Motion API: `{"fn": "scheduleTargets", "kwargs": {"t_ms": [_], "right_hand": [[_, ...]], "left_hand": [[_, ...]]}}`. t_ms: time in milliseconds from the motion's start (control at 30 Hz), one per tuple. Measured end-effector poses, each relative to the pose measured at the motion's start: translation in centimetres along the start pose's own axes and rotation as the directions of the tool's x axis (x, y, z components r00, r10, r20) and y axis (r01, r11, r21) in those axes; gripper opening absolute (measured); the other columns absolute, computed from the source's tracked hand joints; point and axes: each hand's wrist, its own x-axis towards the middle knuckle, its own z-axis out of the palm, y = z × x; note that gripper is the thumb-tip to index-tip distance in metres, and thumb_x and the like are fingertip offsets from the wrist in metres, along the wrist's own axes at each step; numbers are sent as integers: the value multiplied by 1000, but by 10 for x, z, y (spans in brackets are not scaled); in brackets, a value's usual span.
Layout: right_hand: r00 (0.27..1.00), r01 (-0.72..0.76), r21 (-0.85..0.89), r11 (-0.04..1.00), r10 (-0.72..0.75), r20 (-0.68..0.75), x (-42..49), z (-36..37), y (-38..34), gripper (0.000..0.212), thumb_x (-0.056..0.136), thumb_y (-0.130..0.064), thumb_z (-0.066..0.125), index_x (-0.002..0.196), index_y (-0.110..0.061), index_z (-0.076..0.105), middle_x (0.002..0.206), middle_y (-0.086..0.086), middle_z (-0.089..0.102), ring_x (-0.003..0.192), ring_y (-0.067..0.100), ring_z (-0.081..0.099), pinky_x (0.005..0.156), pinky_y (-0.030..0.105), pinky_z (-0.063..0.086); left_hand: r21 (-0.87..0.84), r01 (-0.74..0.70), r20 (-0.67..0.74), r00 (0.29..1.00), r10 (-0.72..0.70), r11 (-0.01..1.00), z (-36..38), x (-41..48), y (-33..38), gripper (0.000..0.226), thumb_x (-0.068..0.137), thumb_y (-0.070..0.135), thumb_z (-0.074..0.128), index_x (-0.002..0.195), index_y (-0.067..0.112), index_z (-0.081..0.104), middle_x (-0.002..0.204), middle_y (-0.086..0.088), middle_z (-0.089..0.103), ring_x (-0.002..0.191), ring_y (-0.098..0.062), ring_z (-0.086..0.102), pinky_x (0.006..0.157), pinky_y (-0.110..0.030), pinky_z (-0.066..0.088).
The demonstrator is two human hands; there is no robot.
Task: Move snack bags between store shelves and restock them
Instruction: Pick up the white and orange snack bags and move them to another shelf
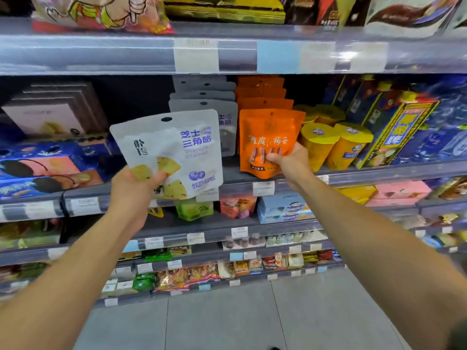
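Observation:
My left hand [135, 184] grips the lower left corner of a white snack bag [177, 147] with blue lettering, held up in front of the middle shelf. My right hand [290, 160] pinches the lower right of an orange snack bag [267, 140], upright at the shelf's front edge. Behind the white bag stands a row of matching white bags [204, 97]. A row of matching orange bags [261, 92] stands behind the orange one.
Yellow cups [336, 145] and blue boxes [394, 127] fill the shelf to the right. Blue cookie boxes [43, 165] and pale boxes [48, 112] sit left, with a dark gap [136, 97] between them and the white bags. The shelf rail [237, 189] carries price tags. Lower shelves hold small snacks.

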Motion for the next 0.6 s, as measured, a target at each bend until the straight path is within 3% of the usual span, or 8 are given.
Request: {"fn": "scheduleTargets", "kwargs": {"t_ms": [100, 333, 467, 600], "right_hand": [[1000, -9, -22, 1000, 9, 13, 17, 0, 8, 46, 75, -1, 80, 113, -21, 62, 99, -6, 68, 93, 15, 66, 82, 34, 53], [1000, -10, -51, 999, 11, 23, 38, 4, 18, 49, 72, -5, 83, 109, -26, 60, 93, -13, 67, 89, 11, 65, 86, 34, 53], [1000, 20, -107, 994, -18, 20, 40, 4, 24, 59, 72, -6, 84, 125, -17, 58, 109, -3, 67, 101, 17, 63, 88, 32, 50], [999, 33, -299, 954, -35, -3, 31, 1, 27, 66, 75, -13, 83, 131, -13, 48, 128, 7, 63, 112, 23, 60, 94, 37, 47]], "left_hand": [[-4, 1, -14, 1000, -1, 1000, 10, 10, -3, 29, 83, 2, 73, 98, 26, 67, 102, 6, 73, 95, -13, 69, 79, -28, 51], [17, 4, -28, 1000, -4, 1000, 25, 26, -11, 28, 84, 4, 72, 94, 29, 67, 96, 13, 73, 89, -5, 69, 73, -23, 50], [23, 4, -7, 1000, -4, 1000, 26, 38, -15, 27, 85, 3, 71, 100, 25, 69, 99, 10, 75, 95, -10, 70, 80, -29, 53], [22, -3, -10, 1000, 4, 1000, 29, 51, -16, 31, 82, 5, 75, 103, 27, 69, 97, 12, 75, 93, -7, 70, 80, -28, 54]]}}
